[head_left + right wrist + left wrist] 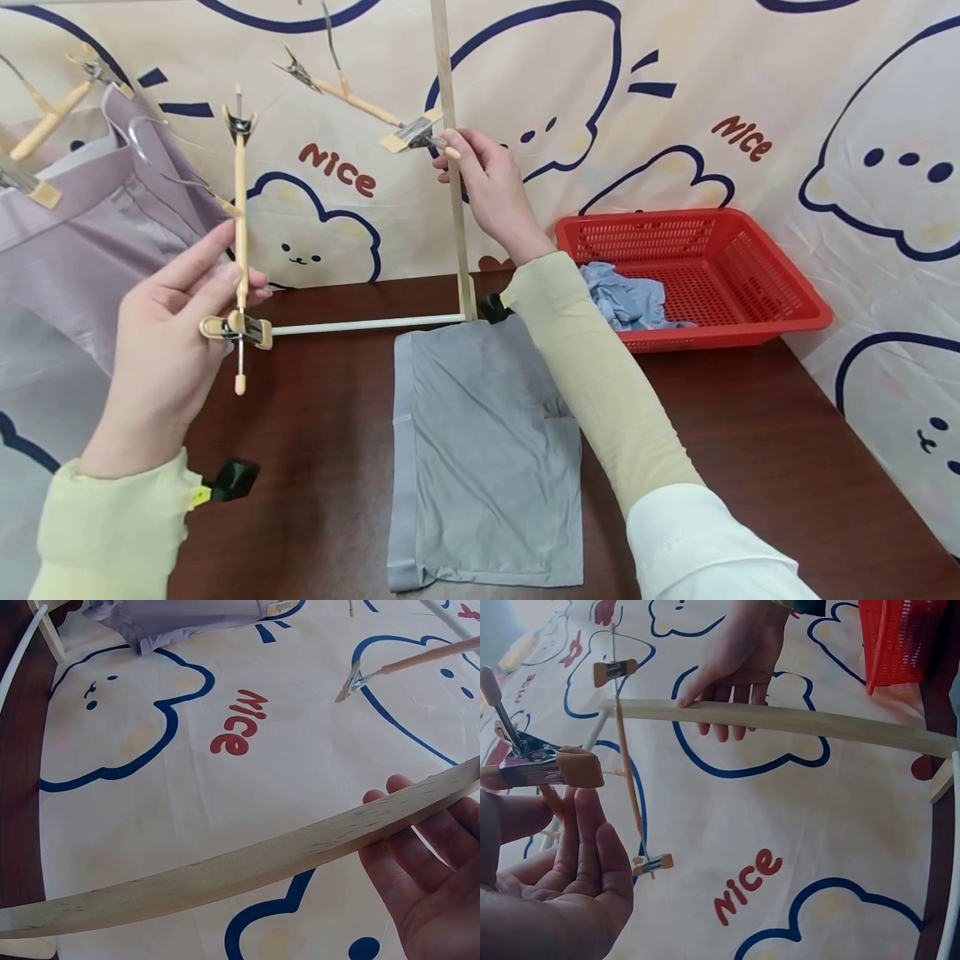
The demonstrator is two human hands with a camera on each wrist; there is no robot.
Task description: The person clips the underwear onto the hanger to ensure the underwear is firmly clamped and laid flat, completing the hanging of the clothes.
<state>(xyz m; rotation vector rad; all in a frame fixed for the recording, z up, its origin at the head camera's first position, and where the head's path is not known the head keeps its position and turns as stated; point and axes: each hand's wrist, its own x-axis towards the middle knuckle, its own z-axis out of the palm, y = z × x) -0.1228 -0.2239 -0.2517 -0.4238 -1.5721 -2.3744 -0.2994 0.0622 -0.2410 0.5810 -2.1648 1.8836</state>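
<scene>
Above the left side of the table, before a printed sheet: one clip hanger, wooden bar, wire hook, a sprung clip near each end.
Left hand: pinches the bar between thumb and fingers, just above the lower clip.
Handling, as judged: light and stiff; smooth wood, apt to spin in a loose pinch. Clips likely slide along the end rods and nip; the thin hook may bend. Best hold: mid-bar, leaving both clips free to squeeze.

Right hand: fingers wrapped round a wooden post, upright, stiff, probably good for steadying the rack.
Second hanger: hangs near this hand, bare; whether hand and hanger touch cannot be told.

Grey shorts: laid flat on the table, waistband to the left. Soft, limp, thin-looking; weight judged slight. Best hold: both ends of the waistband, the firmer edge; the leg fabric would likely sag and crease.

Lavender garment: at far left, hung from a clip hanger by its waistband.
Red basket: far right, on the table; crumpled blue cloth inside, soft, easily pinched anywhere.
</scene>
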